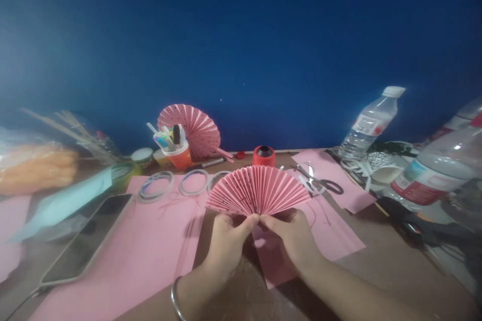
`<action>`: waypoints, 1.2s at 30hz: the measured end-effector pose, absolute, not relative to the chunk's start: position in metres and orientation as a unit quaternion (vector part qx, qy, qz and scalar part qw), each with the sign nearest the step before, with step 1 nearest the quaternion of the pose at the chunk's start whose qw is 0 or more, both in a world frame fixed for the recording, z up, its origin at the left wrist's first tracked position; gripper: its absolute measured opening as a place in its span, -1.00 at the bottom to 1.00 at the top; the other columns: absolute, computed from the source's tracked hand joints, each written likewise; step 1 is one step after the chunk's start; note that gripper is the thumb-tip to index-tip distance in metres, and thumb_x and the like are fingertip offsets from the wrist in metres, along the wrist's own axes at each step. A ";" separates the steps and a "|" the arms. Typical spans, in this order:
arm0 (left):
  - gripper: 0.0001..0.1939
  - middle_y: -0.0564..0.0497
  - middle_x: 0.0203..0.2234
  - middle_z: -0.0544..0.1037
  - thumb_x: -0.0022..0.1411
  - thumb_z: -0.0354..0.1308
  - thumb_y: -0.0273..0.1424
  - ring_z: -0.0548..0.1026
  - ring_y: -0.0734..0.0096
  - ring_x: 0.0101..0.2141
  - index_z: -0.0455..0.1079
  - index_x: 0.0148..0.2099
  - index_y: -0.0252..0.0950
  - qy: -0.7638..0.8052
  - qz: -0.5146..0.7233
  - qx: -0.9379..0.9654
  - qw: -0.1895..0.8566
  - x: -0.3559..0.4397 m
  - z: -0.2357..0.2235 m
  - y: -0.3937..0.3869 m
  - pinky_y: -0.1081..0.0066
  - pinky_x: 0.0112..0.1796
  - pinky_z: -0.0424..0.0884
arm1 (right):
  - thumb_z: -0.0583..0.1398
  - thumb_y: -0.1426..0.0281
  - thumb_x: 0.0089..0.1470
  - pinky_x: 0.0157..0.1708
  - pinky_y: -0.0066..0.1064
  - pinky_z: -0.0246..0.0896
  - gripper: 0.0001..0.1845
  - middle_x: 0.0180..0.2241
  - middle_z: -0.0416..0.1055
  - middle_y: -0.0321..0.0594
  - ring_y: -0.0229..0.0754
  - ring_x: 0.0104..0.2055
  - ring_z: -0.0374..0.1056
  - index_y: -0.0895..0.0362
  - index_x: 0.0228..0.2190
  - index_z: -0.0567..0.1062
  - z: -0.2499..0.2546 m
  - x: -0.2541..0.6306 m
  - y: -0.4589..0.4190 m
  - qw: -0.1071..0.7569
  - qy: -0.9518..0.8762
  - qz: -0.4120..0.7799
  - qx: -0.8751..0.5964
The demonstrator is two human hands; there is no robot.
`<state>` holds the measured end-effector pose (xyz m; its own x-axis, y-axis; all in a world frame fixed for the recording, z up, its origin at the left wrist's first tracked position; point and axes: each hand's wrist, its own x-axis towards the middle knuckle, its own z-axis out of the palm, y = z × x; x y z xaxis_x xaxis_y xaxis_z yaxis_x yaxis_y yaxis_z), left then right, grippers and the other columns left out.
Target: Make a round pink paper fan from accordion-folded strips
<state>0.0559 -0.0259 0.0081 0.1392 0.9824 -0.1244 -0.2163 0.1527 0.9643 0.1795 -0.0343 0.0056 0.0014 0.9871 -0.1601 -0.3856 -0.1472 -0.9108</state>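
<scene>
A pink pleated paper fan (pixel 258 189) is spread in a half circle above the table. My left hand (pixel 229 241) and my right hand (pixel 289 235) meet at its lower middle, both pinching the folded base with thumbs and fingertips. A metal bangle (pixel 175 301) sits on my left wrist. Pink paper sheets (pixel 150 246) lie under and around my hands.
A finished pink fan (pixel 192 130) leans against the blue wall behind an orange pen cup (pixel 178 153). Tape rings (pixel 156 184), a red spool (pixel 264 155), scissors (pixel 320 180), a phone (pixel 88 238) at left, and water bottles (pixel 371 123) at right.
</scene>
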 end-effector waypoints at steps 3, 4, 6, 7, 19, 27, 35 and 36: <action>-0.82 -0.07 -0.53 0.54 0.00 0.17 -0.37 0.47 0.34 -0.49 0.45 -0.43 -0.43 0.447 0.491 0.441 0.603 0.056 0.007 -0.025 0.38 -0.38 0.40 | 0.30 0.31 -0.24 -0.44 -0.29 0.31 -0.74 -0.49 0.49 -0.13 -0.08 -0.43 0.39 0.24 -0.47 0.53 0.006 0.179 -0.035 0.554 -0.334 0.631 -0.428; -0.81 -0.09 -0.51 0.55 0.00 0.17 -0.37 0.48 0.32 -0.47 0.45 -0.42 -0.44 0.449 0.492 0.445 0.599 0.056 0.007 -0.025 0.38 -0.38 0.40 | 0.30 0.31 -0.25 -0.46 -0.29 0.31 -0.74 -0.49 0.49 -0.14 -0.08 -0.45 0.38 0.23 -0.47 0.53 0.006 0.178 -0.035 0.554 -0.329 0.636 -0.425; -0.79 -0.11 -0.50 0.54 0.00 0.17 -0.36 0.48 0.31 -0.46 0.45 -0.41 -0.45 0.451 0.489 0.450 0.596 0.055 0.006 -0.025 0.39 -0.41 0.40 | 0.30 0.31 -0.25 -0.49 -0.31 0.31 -0.76 -0.51 0.49 -0.16 -0.10 -0.47 0.38 0.21 -0.48 0.54 0.007 0.178 -0.035 0.555 -0.322 0.642 -0.420; -0.79 -0.11 -0.51 0.54 0.01 0.17 -0.35 0.48 0.30 -0.47 0.45 -0.41 -0.45 0.452 0.487 0.451 0.596 0.055 0.005 -0.025 0.40 -0.43 0.40 | 0.30 0.31 -0.25 -0.50 -0.32 0.30 -0.77 -0.51 0.49 -0.18 -0.11 -0.48 0.38 0.21 -0.49 0.54 0.007 0.178 -0.035 0.556 -0.322 0.642 -0.419; -0.79 -0.07 -0.53 0.53 0.01 0.17 -0.35 0.46 0.34 -0.49 0.44 -0.39 -0.44 0.449 0.494 0.433 0.605 0.056 0.003 -0.026 0.43 -0.47 0.38 | 0.30 0.31 -0.25 -0.41 -0.29 0.31 -0.76 -0.50 0.50 -0.15 -0.09 -0.43 0.39 0.22 -0.48 0.54 0.010 0.180 -0.035 0.552 -0.345 0.626 -0.429; -0.79 -0.09 -0.50 0.55 -0.01 0.18 -0.34 0.48 0.30 -0.44 0.47 -0.37 -0.43 0.463 0.498 0.449 0.580 0.055 0.002 -0.024 0.40 -0.38 0.38 | 0.29 0.32 -0.23 -0.41 -0.33 0.31 -0.80 -0.49 0.51 -0.18 -0.11 -0.42 0.40 0.20 -0.50 0.54 0.009 0.183 -0.031 0.527 -0.376 0.619 -0.444; -0.76 -0.13 -0.41 0.55 0.04 0.15 -0.35 0.48 0.24 -0.36 0.45 -0.31 -0.44 0.446 0.480 0.477 0.585 0.051 0.001 -0.021 0.31 -0.27 0.38 | 0.28 0.35 -0.20 -0.39 -0.35 0.29 -0.83 -0.48 0.51 -0.16 -0.12 -0.40 0.41 0.21 -0.49 0.54 0.011 0.186 -0.028 0.520 -0.400 0.596 -0.463; -0.77 -0.13 -0.41 0.55 0.04 0.15 -0.35 0.48 0.23 -0.36 0.45 -0.31 -0.44 0.445 0.481 0.477 0.586 0.051 0.001 -0.021 0.30 -0.26 0.38 | 0.27 0.35 -0.20 -0.38 -0.35 0.29 -0.82 -0.48 0.51 -0.16 -0.12 -0.40 0.40 0.22 -0.49 0.54 0.011 0.186 -0.029 0.520 -0.398 0.596 -0.465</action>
